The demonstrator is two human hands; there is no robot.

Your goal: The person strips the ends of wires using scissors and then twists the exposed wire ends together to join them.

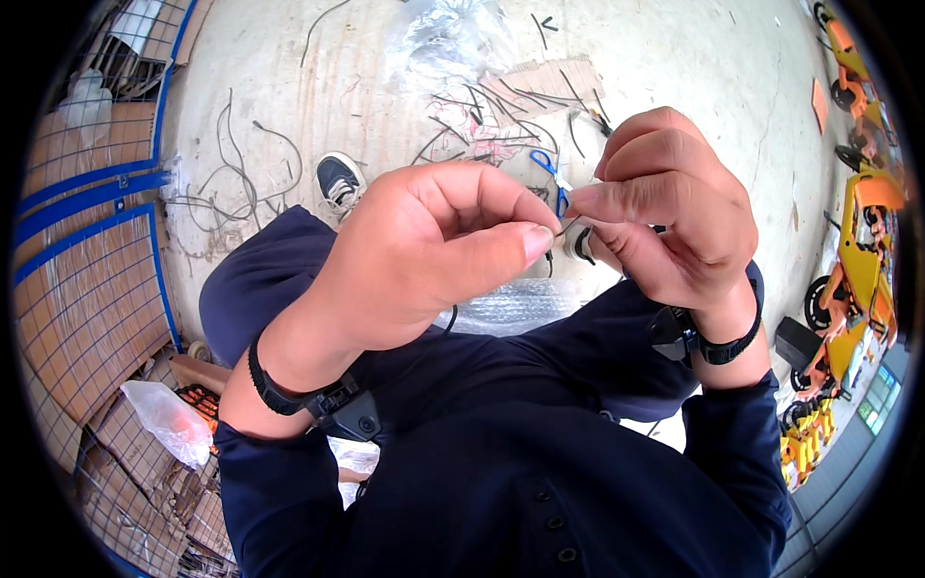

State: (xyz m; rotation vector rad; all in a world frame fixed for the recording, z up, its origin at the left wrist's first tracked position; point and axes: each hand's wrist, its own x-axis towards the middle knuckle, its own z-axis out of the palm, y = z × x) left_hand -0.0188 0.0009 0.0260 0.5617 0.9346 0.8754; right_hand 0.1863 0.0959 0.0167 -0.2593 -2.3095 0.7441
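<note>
My left hand (pixel 429 250) is closed in a pinch on a thin dark wire (pixel 568 227); a black cable hangs below that hand (pixel 453 318). My right hand (pixel 670 207) pinches the same wire just to the right, its fingers curled and thumb near the fingertips. The exact end of the wire between the fingertips is too small to make out. Beyond my hands, blue-handled scissors (pixel 542 162) lie on the floor, partly hidden behind the right fingers.
Cut cables and cardboard (pixel 540 82), clear plastic (pixel 434 34) and bubble wrap (pixel 496 308) lie on the concrete floor (pixel 251 87). A blue wire cage (pixel 92 279) with cardboard stands at left, yellow-orange wheeled vehicles (pixel 858 260) at right. My crossed legs (pixel 260 270) are under my arms.
</note>
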